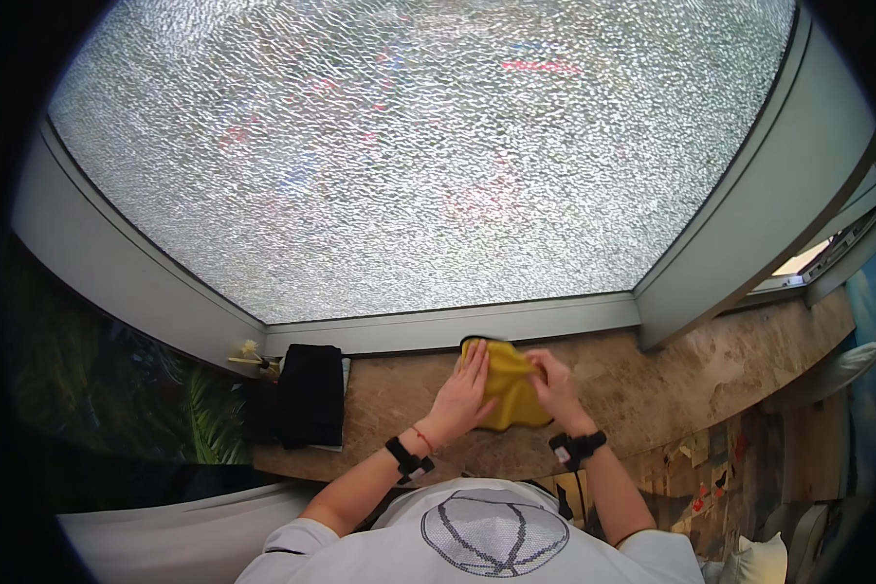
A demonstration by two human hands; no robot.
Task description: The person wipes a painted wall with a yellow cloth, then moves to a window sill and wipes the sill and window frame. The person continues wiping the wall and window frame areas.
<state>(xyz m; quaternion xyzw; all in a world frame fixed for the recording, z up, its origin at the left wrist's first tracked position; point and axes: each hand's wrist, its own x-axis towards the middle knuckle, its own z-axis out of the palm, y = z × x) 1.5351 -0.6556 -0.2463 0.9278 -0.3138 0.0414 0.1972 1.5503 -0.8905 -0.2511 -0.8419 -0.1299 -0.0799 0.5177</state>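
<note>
A yellow cloth (509,387) with a dark border lies on the brown marble-patterned windowsill (398,398), its surface creased. My left hand (456,403) rests flat on the cloth's left part, fingers extended and thumb apart. At the right edge, my right hand (557,390) pinches the cloth between thumb and bent fingers. Both wrists wear black straps with small devices, and a thin red cord circles the left wrist. To the left of my hands sits a stack of folded black fabric (312,394), with something pale showing beneath it.
A large textured-glass window (423,182) in a grey frame (452,325) rises behind the sill. A small yellow flower (250,347) stands in the left corner. White curtains hang at both sides (190,529). A pale cushion (759,561) is at lower right.
</note>
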